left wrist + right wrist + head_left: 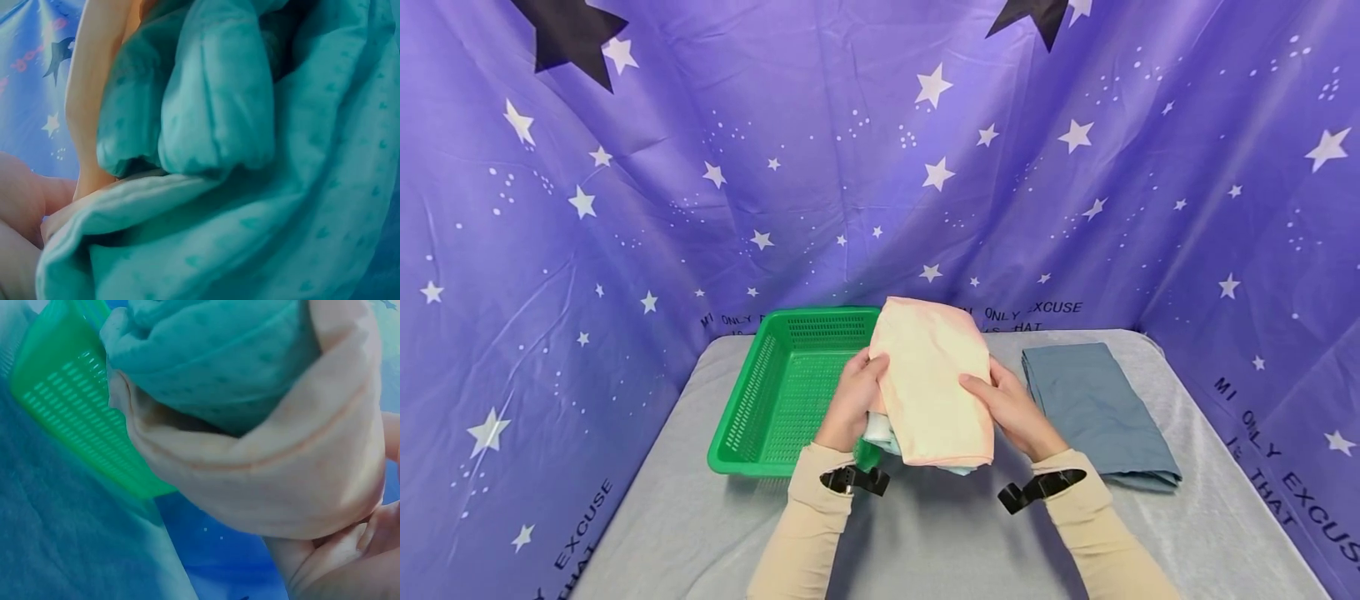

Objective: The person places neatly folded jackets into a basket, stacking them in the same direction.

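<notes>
Both hands hold a folded peach cloth (934,383) up above the table, in front of the basket's right side. The left hand (852,396) grips its left edge, thumb on top. On the opposite edge the right hand (1013,410) holds it the same way, with the fingers hidden underneath. Pale teal cloth with a small print (219,94) is bundled under the peach layer. In the right wrist view the peach fabric (262,487) wraps around the teal cloth (219,369).
A green plastic basket (752,400) with slotted walls stands at left on the grey-covered table (925,542). A folded blue-grey cloth (1093,408) lies flat on the right. Purple star-print curtain (850,208) closes off the back and sides.
</notes>
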{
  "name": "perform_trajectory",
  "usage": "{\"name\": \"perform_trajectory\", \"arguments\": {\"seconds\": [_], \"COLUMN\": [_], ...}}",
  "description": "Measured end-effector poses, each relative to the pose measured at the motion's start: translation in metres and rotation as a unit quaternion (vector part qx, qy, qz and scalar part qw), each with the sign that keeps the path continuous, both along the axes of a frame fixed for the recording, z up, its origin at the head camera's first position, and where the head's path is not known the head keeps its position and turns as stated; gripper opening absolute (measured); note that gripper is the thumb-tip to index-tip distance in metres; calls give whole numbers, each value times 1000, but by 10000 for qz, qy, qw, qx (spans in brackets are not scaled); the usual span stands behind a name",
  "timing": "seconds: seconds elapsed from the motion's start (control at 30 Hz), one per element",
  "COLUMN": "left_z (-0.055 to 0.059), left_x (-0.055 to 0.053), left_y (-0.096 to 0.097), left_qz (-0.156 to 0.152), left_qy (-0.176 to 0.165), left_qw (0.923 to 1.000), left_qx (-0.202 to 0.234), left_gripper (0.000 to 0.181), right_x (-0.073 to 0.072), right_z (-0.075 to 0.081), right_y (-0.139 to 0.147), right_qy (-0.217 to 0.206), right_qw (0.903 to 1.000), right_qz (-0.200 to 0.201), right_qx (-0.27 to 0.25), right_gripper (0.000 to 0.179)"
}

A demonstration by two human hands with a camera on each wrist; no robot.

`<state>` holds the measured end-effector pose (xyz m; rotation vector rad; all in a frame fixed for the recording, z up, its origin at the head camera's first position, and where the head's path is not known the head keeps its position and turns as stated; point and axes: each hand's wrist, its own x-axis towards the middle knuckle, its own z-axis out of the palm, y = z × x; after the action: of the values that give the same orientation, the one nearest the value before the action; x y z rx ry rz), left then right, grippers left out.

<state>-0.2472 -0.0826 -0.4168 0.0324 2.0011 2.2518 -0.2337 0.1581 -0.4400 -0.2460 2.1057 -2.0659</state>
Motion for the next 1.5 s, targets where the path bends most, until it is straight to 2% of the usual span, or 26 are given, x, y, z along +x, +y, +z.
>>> {"name": "perform_trajectory", "arguments": {"seconds": [0.43,0.77,1.07,1.5], "left_z": [4,7,8,9], "left_x": [-10,-12,-10,-12], "left_y": [-29,-53,-80,-115], "left_qz": [219,390,348,373], "left_qy": [-58,-139,-251,-341], "left_qw": [9997,9991,9988,9979], "left_qx": [99,103,-247,-407], "left_gripper": [39,39,40,43], "right_x": [-12,-18,-20,-25], "right_z": [11,18,22,18], "right_y": [-22,-40,-56,-84], "right_qy": [-53,-55,94,56], "right_qw": [9993,9981,9955,9920], "right_qz": [337,608,937,1257], "right_qx": [119,-23,71,99], "right_gripper": [61,64,71,75]}}
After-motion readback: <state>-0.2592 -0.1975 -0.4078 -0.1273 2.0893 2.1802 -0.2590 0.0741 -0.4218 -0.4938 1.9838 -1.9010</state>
